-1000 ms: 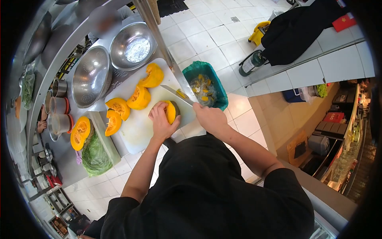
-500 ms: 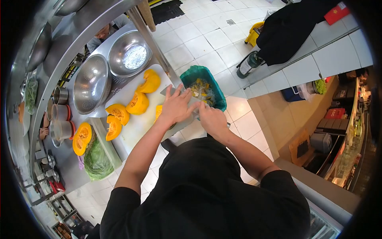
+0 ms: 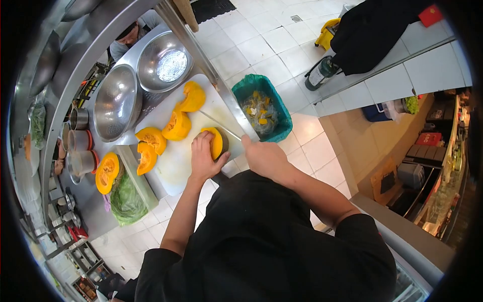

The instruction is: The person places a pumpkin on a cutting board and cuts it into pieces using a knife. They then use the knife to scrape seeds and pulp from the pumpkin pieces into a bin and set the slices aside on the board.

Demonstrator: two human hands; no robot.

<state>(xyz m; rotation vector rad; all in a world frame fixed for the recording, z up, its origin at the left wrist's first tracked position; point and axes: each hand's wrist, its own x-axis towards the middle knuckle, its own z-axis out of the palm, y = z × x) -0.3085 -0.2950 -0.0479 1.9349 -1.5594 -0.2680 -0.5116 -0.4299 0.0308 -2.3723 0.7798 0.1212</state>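
Observation:
My left hand (image 3: 204, 157) is closed on a pumpkin piece (image 3: 217, 143) with dark rind, at the right edge of the white cutting board (image 3: 173, 178). In my right hand (image 3: 265, 158), fisted near the counter edge, is a knife (image 3: 221, 125); its thin blade points left over the board, beyond the piece. Peeled-looking orange pumpkin chunks (image 3: 176, 126) lie in a row along the board. Past the counter edge stands a green-lined bin (image 3: 286, 113) with scraps inside.
Two metal bowls (image 3: 116, 104) stand behind the board. A pumpkin half (image 3: 107, 173) and bagged greens (image 3: 129, 200) lie at the left. A metal post (image 3: 193, 50) rises beside the board. Another person (image 3: 132, 34) is across the counter.
My left hand has moved from beside the bin back to the board and taken hold of the pumpkin piece. My right hand has shifted slightly, and the blade now lies over the board.

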